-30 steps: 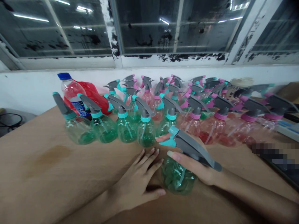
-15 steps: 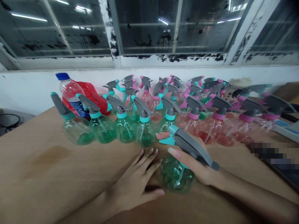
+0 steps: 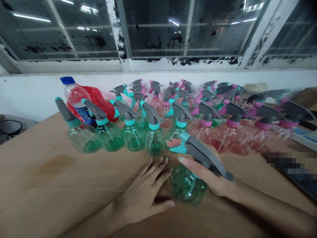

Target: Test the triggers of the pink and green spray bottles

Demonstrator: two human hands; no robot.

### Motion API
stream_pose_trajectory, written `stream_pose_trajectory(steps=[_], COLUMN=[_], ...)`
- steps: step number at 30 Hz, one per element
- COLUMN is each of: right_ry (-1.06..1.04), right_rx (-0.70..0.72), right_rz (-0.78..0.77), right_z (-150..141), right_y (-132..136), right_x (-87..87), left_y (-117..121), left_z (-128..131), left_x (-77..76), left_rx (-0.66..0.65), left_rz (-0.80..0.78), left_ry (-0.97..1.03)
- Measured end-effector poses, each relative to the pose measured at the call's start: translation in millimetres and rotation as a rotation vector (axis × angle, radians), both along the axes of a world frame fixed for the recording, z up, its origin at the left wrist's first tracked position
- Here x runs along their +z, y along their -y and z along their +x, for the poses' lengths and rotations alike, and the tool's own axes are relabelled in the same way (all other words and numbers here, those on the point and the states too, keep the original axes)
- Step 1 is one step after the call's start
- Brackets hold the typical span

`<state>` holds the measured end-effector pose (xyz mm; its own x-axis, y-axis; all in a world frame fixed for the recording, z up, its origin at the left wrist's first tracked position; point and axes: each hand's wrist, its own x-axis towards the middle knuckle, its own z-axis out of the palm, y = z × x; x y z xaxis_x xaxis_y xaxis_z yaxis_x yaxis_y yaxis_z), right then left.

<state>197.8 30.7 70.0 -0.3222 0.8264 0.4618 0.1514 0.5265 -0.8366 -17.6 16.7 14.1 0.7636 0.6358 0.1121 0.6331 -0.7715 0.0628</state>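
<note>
My right hand (image 3: 210, 172) is closed around the neck of a green spray bottle (image 3: 187, 188) with a grey and turquoise spray head. The nozzle points to the left and away from me, and a pale tube shows inside the clear body. My left hand (image 3: 151, 186) lies flat on the wooden table (image 3: 99, 185), fingers spread, just left of that bottle and holding nothing. Beyond my hands runs a front row of spray bottles, green ones with turquoise collars (image 3: 154, 126) on the left and pink ones with pink collars (image 3: 233, 123) on the right.
More spray bottles (image 3: 155, 96) crowd behind the front row. A plastic bottle with a blue cap (image 3: 71, 94) and a red bag (image 3: 99, 100) stand at the back left. A blurred dark object (image 3: 294, 175) lies at right. Windows (image 3: 158, 29) are above the white wall.
</note>
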Motion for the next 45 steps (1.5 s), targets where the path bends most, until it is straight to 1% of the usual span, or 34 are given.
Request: stream_pose_trajectory(steps=[4, 10, 19, 30, 38, 45], right_ry=[0.007, -0.025, 0.020, 0.099, 0.052, 0.043], right_rx=[-0.011, 0.019, -0.004, 0.000, -0.011, -0.016], right_rz=[0.000, 0.010, 0.022, 0.043, -0.012, 0.001], right_z=[1.1, 1.6, 0.9, 2.0, 2.0, 2.9], right_y=[0.2, 0.4, -0.2, 0.3, 0.8, 1.1], right_x=[0.9, 1.8, -0.5, 10.2, 4.9, 2.7], left_y=[0.3, 0.5, 0.2, 0.4, 0.7, 0.6], left_z=[-0.4, -0.2, 1.3, 1.3, 1.1, -0.1], left_x=[-0.7, -0.4, 2.0, 4.0, 3.0, 0.7], left_rx=[-0.004, -0.001, -0.007, 0.009, 0.006, -0.002], left_rz=[-0.001, -0.006, 0.005, -0.028, -0.021, -0.018], left_ry=[0.007, 0.002, -0.012, -0.020, -0.024, 0.024])
